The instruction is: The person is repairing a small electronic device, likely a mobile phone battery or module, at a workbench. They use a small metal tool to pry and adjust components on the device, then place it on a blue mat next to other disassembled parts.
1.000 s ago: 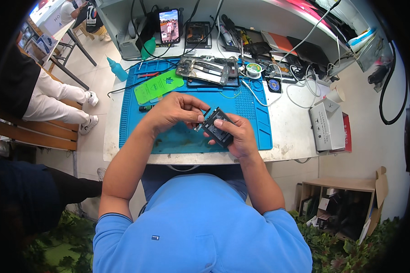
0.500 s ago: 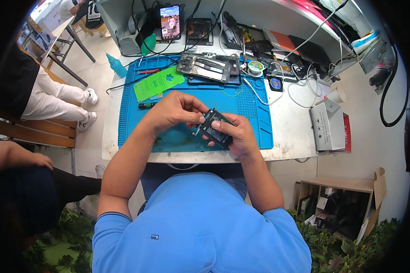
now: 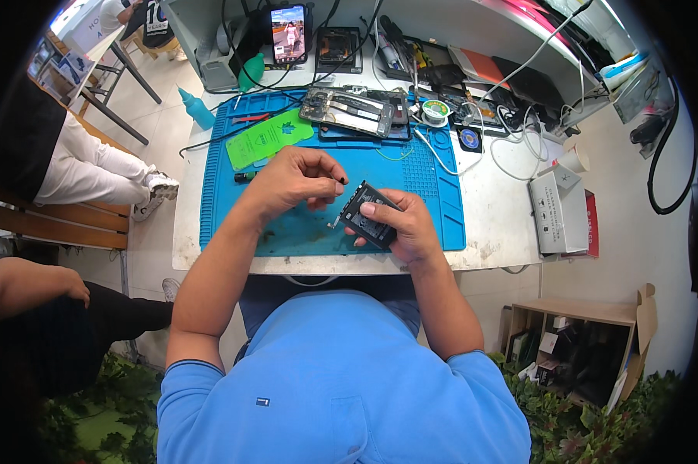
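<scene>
A flat black phone battery [image 3: 371,224] with a thin connector strip along its upper left edge is gripped in my right hand [image 3: 408,230]. The thumb lies across its face and the fingers are behind it. Just up and left of the battery, apart from it, my left hand [image 3: 299,179] is closed in a pinch. A tiny dark scrap [image 3: 343,181] shows at its fingertips, too small to name. Both hands are above the blue work mat [image 3: 302,238]. Beyond them an opened phone [image 3: 347,112] lies at the mat's far side.
A green card [image 3: 268,139], a solder spool [image 3: 435,112] and a teal bottle [image 3: 196,108] stand or lie around the mat. A lit phone [image 3: 289,35] leans at the back. Cables cross the bench. A white box [image 3: 558,213] is at the right; other people are at the left.
My left hand has drawn away from the battery's strip, slightly up and left, with a tiny dark scrap at its fingertips. My right hand keeps the battery in nearly the same place.
</scene>
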### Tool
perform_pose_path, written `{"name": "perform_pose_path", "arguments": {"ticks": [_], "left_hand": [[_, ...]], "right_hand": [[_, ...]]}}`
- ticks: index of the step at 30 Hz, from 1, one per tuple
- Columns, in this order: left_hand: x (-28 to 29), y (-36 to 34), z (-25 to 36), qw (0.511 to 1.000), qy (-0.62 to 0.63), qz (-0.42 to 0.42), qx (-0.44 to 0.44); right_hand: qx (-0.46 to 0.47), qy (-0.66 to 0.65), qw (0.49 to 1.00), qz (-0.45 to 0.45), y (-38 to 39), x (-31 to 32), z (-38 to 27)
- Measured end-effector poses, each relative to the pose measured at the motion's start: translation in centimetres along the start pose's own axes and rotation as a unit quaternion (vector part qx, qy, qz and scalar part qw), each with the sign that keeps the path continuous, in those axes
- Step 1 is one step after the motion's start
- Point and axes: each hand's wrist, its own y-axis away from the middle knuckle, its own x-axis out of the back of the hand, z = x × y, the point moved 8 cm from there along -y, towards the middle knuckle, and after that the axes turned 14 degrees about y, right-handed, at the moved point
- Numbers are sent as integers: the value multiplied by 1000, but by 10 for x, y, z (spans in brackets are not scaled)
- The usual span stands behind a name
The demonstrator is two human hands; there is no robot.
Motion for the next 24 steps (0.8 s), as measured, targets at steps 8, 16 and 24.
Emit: {"name": "perform_pose_path", "arguments": {"ticks": [8,16,24], "left_hand": [[1,0,2,1000,-6,-2,1],[-4,-1,-7,994,81,3,66],[-1,-6,-16,991,114,-13,75]], "right_hand": [[4,8,1000,3,-1,2,2],[-22,-29,999,-2,-3,4,3],[-30,-49,998,-4,-5,7,4]]}}
